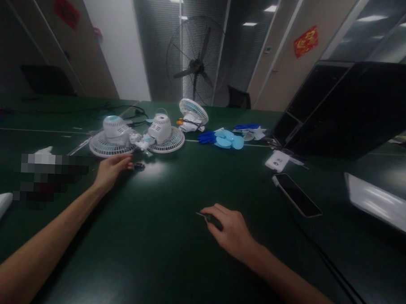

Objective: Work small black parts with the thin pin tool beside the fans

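My right hand (231, 229) is closed around a small screwdriver (215, 222) with a dark handle, its thin metal shaft pointing left just above or on the green table. My left hand (113, 168) reaches forward, fingers stretched out and slightly apart. Its fingertips are beside a small black part (139, 166); whether they touch it I cannot tell. Just beyond that hand are two white fans lying grille-down, the left fan (116, 132) and the right fan (161, 132), with small white and clear pieces (141, 142) between them.
A third small fan (193, 113) lies tilted further back. Light-blue fan blades (228, 139) and a dark-blue glove-like item (206, 137) are right of it. A phone (298, 195), white box (277, 160), large black monitor (353, 109) and cable (332, 265) occupy the right side.
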